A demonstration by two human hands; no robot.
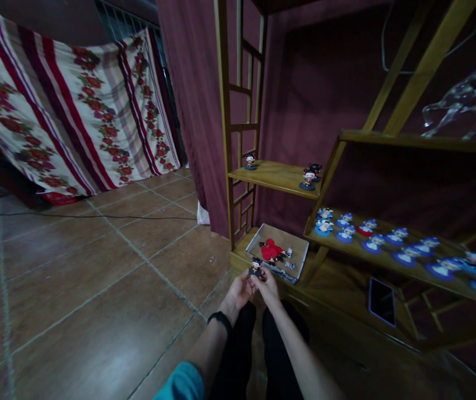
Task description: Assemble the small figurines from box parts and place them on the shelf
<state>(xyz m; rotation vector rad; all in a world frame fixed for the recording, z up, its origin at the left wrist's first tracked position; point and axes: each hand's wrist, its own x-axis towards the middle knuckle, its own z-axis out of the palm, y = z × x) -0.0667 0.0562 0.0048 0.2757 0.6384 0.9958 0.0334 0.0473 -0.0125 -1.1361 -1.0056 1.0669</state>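
Between my two hands I hold a small figurine with black hair and a dark round base. My left hand grips its base from the left, and my right hand pinches it from the right. Just beyond them a shallow cardboard box sits on the bottom shelf. Red pieces and several small figure parts lie in that box. On the small shelf above, a similar figurine stands at the left end, and another figurine at the right has one more partly hidden behind it.
Rows of blue and white figurines line the shelf at right. Below lies a phone. A clear glass horse-like ornament stands higher up. The wooden shelf frame rises ahead. A black cable crosses the tiled floor.
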